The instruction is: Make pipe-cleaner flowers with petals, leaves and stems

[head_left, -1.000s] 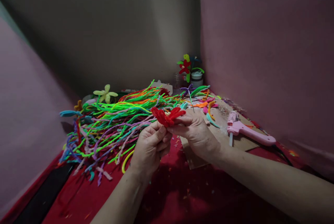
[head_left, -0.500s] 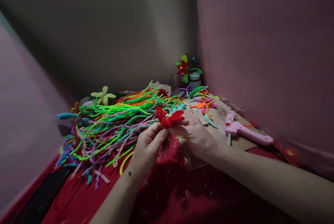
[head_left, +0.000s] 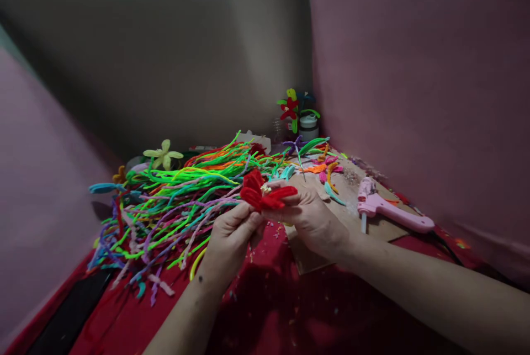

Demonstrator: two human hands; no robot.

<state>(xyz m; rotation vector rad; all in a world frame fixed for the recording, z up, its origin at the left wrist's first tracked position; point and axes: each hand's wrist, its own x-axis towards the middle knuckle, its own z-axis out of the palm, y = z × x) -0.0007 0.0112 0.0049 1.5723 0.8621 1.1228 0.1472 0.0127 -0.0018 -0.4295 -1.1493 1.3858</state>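
A red pipe-cleaner flower with a small pale bead-like centre is held up between both hands. My left hand pinches it from below with thumb and fingers; its lower part is hidden by them. My right hand grips a petal on the right side, fingers closed. Behind the hands spreads a big heap of coloured pipe cleaners, green, purple, orange and pink. To the right, a pink glue gun lies on a brown cardboard sheet.
A yellow flower rises behind the heap. At the back corner, red and green flowers stand by a white-lidded container. Loose petal pieces lie on the cardboard. Red cloth with scraps covers the table; walls close in on both sides.
The flower has turned and its petals spread wider between the hands. My left hand has shifted slightly left and down; my right hand keeps nearly the same place.
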